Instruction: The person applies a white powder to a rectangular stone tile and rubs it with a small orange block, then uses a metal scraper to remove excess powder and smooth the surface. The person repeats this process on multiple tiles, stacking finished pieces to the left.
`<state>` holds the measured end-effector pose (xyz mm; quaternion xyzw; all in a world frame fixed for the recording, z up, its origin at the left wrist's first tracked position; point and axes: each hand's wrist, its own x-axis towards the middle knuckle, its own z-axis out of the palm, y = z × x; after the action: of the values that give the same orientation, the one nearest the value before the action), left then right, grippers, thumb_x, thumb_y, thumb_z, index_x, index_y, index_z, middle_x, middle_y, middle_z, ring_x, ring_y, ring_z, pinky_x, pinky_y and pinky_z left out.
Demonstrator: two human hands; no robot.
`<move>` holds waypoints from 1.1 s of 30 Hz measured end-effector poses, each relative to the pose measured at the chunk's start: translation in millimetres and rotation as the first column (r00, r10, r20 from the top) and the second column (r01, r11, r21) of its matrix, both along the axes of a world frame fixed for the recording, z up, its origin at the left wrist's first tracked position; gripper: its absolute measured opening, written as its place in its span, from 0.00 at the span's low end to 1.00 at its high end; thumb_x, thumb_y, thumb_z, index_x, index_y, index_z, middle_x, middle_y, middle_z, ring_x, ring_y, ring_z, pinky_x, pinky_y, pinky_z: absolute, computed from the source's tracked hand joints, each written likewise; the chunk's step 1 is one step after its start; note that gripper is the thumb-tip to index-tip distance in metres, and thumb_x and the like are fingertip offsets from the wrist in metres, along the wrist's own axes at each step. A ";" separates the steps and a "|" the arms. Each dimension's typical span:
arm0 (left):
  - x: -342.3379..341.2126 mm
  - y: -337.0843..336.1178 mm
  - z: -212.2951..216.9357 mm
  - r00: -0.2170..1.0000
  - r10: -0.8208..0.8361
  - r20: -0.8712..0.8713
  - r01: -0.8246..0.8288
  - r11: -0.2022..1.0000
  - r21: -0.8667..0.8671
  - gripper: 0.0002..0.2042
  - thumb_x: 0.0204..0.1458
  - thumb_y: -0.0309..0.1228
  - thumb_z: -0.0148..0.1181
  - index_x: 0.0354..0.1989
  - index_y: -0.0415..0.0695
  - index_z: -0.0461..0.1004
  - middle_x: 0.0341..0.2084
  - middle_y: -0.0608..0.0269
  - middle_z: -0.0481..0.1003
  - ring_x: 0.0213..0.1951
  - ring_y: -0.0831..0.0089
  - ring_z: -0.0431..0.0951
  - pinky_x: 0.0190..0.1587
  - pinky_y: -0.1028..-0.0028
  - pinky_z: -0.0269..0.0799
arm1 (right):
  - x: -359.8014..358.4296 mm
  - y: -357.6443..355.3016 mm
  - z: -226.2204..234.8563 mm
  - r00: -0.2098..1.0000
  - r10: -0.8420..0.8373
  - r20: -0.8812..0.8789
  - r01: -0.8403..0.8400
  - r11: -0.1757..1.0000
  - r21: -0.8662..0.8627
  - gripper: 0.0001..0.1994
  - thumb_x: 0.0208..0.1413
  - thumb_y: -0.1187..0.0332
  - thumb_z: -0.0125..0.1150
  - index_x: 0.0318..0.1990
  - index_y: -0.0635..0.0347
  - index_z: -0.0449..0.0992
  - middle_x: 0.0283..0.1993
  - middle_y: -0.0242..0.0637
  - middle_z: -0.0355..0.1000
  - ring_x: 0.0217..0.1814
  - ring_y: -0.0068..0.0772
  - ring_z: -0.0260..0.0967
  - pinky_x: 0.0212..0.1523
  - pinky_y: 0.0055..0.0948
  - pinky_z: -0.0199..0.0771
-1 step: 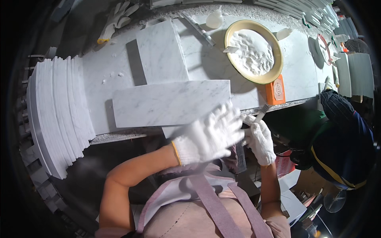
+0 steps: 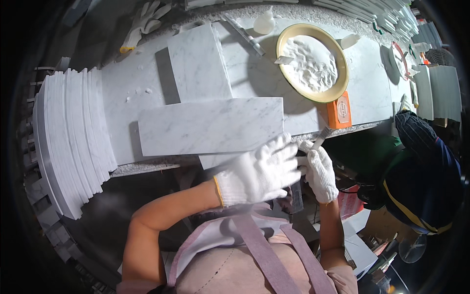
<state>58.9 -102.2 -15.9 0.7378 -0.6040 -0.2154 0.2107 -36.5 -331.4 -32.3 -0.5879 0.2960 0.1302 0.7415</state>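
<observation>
My left hand (image 2: 262, 171), in a white knit glove with a yellow cuff edge, is open with its fingers stretched apart. Its fingertips are by the front right corner of a grey-veined white marble slab (image 2: 210, 125); whether they touch it I cannot tell. My right hand (image 2: 320, 176), gloved in white too, is closed around a flat, narrow tool with a grey blade (image 2: 321, 137), which looks like a small putty knife. The blade points up toward the orange box (image 2: 339, 110). Under the near slab lies another marble slab (image 2: 200, 63), set crosswise.
A yellow-rimmed bowl (image 2: 343, 81) of white paste, with a flat blade in it, stands behind the orange box. Stacked slabs (image 2: 73, 142) line the left end. A squeeze bottle (image 2: 264, 23) and a loose glove (image 2: 142, 27) lie farther back. Another person (image 2: 421, 171) is close on the right.
My left hand, blurred before, shows sharply now and sits slightly lower. My right hand keeps its grip on the tool, almost unmoved.
</observation>
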 end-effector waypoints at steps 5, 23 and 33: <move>1.8 13.0 -3.8 0.877 0.466 0.117 -0.446 0.880 -0.164 0.37 0.49 0.50 0.68 0.70 0.55 0.70 0.68 0.54 0.69 0.74 0.47 0.59 0.77 0.46 0.47 | 3.0 6.1 -1.6 0.989 -0.146 0.032 0.140 0.981 0.137 0.23 0.70 0.59 0.63 0.63 0.68 0.74 0.42 0.27 0.72 0.40 0.17 0.64 0.46 0.19 0.66; 39.2 16.6 60.4 0.777 0.495 0.389 -0.489 0.864 -0.122 0.33 0.36 0.30 0.66 0.58 0.37 0.77 0.58 0.43 0.77 0.61 0.45 0.77 0.67 0.54 0.70 | 45.1 57.4 -4.2 0.913 -0.381 0.148 0.265 0.827 0.495 0.33 0.69 0.72 0.61 0.77 0.67 0.55 0.45 0.38 0.74 0.38 0.25 0.71 0.36 0.23 0.75; 40.9 28.3 85.1 0.750 0.480 0.455 -0.451 0.875 -0.179 0.32 0.36 0.24 0.57 0.58 0.37 0.77 0.52 0.45 0.80 0.52 0.47 0.82 0.60 0.54 0.76 | 79.3 79.3 -1.3 0.926 -0.333 0.179 0.193 0.823 0.535 0.29 0.69 0.69 0.61 0.75 0.66 0.62 0.72 0.37 0.67 0.61 0.20 0.69 0.60 0.21 0.73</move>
<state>99.7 -73.9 69.2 0.8880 -0.4404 0.0538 0.1206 42.8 -252.1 -33.6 -0.3368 0.2283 0.0193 0.9133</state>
